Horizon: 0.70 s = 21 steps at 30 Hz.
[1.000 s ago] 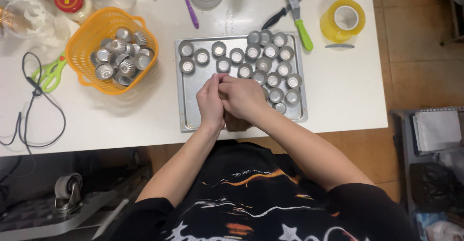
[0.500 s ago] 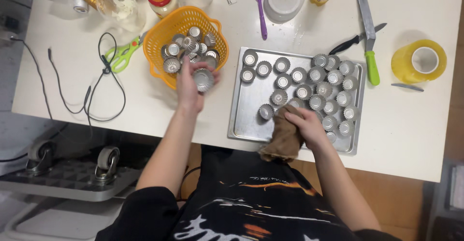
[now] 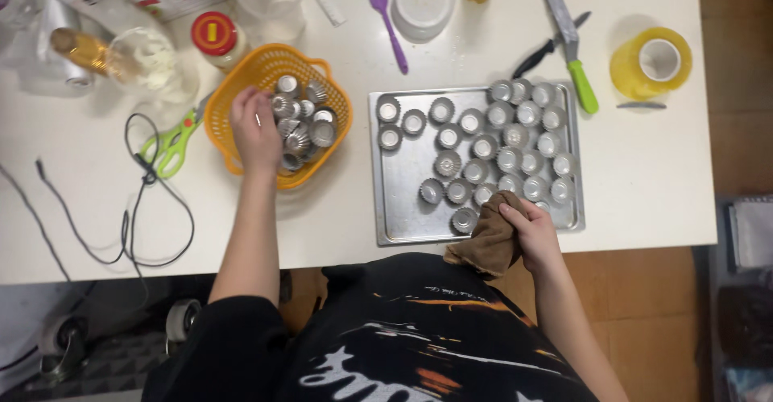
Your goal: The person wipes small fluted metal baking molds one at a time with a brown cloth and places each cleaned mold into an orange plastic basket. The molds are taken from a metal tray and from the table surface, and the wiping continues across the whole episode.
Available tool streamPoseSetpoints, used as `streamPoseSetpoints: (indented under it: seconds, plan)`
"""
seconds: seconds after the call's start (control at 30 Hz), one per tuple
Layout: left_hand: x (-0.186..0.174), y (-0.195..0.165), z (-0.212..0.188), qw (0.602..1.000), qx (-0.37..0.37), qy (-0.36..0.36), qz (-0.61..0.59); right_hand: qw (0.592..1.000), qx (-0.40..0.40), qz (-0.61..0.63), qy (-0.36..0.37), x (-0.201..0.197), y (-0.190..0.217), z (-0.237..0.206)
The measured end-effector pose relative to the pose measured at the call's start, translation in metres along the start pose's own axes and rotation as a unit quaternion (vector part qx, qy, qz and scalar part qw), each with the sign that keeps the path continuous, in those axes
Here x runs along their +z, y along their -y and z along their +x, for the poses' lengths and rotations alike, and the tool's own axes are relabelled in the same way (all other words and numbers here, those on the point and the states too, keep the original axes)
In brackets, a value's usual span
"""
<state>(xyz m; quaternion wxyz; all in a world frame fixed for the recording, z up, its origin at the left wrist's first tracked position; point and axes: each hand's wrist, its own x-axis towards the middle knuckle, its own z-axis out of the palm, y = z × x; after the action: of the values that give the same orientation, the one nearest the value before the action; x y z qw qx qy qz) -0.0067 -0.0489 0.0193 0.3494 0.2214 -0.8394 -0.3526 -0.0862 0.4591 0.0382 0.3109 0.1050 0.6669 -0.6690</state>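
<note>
— Tartlet moulds, small fluted metal ones, lie heaped in the orange basket. The left hand reaches in over its near rim, fingers curled down among them.

— Closed on one?

— I cannot tell; the back of the hand hides the fingertips. The right hand is plainer: its grip is clamped on a bunched brown cloth, at the near edge of the baking tray.

— And beyond that grip?

— More moulds stand open side up in loose rows, crowded toward the tray's far right. My guess is that the basket sits just beside the tray to keep the reach short. Further off on the worktop lie a purple spatula and a yellow tape roll; the carton is cut off.
</note>
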Motion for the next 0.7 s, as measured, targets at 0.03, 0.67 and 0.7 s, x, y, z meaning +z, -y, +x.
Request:
streamPoseSetpoints:
  seconds: [0.03,0.67,0.7]
  plan:
    - [0.007,-0.008,-0.008,1.000,-0.005,-0.014,-0.026,1.000,0.002,0.013,-0.012,-0.005,-0.001,-0.004]
    - [0.143,-0.124,-0.153,0.972,0.012,0.234,-0.034,0.992,0.016,0.121,0.031,-0.074,-0.001,-0.009]
    - [0.141,-0.131,-0.152,0.941,-0.129,0.260,-0.174,0.991,0.025,0.127,0.033,-0.070,0.003,-0.008]
